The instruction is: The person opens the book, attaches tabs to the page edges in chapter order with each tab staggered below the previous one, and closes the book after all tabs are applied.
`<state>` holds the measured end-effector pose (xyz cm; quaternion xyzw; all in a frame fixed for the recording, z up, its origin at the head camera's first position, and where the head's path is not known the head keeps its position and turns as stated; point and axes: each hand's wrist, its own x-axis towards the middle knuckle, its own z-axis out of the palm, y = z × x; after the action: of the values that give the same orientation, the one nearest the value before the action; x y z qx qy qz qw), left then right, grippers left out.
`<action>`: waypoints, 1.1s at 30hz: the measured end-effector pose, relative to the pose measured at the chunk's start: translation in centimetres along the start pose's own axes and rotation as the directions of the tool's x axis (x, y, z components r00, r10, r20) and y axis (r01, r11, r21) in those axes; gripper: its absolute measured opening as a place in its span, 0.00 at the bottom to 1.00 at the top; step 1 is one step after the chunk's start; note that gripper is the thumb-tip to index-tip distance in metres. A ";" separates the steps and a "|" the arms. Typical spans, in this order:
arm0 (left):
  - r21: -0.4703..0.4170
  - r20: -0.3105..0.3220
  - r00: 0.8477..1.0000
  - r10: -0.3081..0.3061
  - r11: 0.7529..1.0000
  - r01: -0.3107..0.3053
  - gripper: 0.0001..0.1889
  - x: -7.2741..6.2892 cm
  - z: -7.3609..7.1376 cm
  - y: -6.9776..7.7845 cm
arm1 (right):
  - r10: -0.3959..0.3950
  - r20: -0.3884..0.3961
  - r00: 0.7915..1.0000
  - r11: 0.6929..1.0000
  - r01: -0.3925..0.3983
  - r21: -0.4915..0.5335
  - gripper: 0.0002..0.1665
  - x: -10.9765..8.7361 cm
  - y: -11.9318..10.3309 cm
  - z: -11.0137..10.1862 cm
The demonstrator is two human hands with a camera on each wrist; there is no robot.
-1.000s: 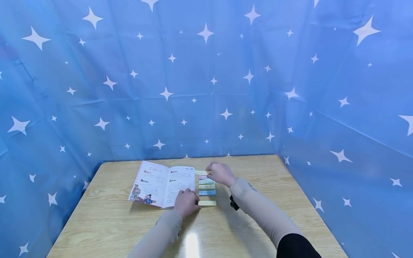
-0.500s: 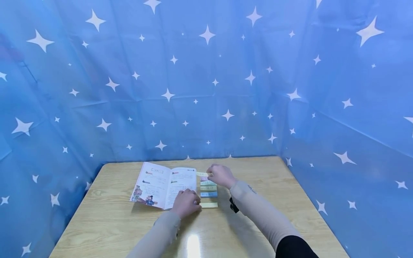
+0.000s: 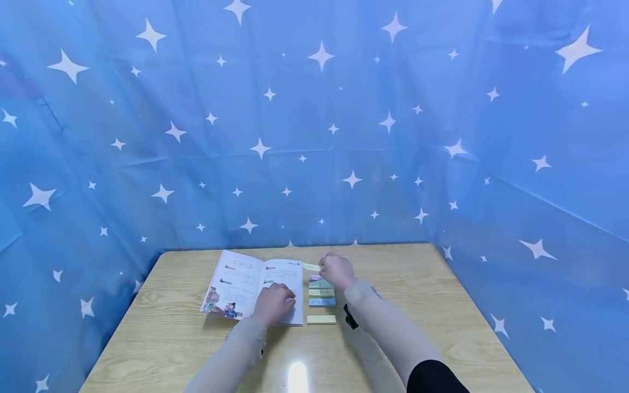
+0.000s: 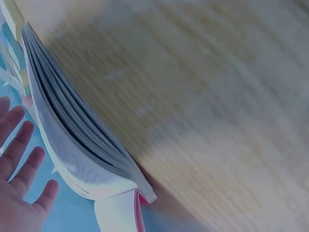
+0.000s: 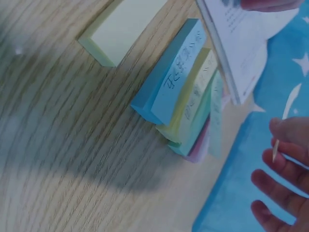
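Head view, lower centre: right hand (image 3: 337,270) pinches a paper strip (image 3: 312,267) between thumb and finger; left hand (image 3: 273,303), fingers apart, is over the open book (image 3: 291,273).

Your left hand (image 3: 272,304) hides part of the right page of the book (image 3: 241,284), and from the head view you'll find the print too small to read. In the left wrist view that hand is cut off by the left and bottom edges. Your right hand (image 3: 337,271) covers one end of the pale strip (image 3: 310,267); its faint marks are perhaps writing, but too small to tell. The pink pad (image 5: 197,150) is mostly hidden behind the green pad (image 5: 195,126). The right wrist view's top edge crops the pale yellow pad (image 5: 118,31).
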<state>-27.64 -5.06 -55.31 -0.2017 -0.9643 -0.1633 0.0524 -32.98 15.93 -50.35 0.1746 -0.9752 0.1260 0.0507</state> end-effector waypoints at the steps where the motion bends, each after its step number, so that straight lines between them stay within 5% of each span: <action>1: 0.002 0.002 1.000 -0.010 1.000 0.010 0.09 0.1 0.0 -0.2 | 0.006 0.007 1.000 1.000 -0.006 -0.004 0.11 0.2 -0.1 0.2; 20: -0.029 -0.034 0.994 -0.108 0.994 0.107 0.12 1.1 0.3 -1.1 | 0.046 0.055 0.997 0.999 -0.044 -0.032 0.04 3.3 0.1 2.6; 33: 0.062 -0.101 0.983 -0.153 0.985 0.160 0.33 3.3 0.4 -1.2 | 0.046 0.092 0.995 0.999 -0.047 0.007 0.05 3.6 -0.3 3.3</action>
<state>-31.13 -4.73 -55.50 -0.1154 -0.9787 -0.1424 0.0925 -36.39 13.60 -52.89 0.1576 -0.9797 0.1236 0.0021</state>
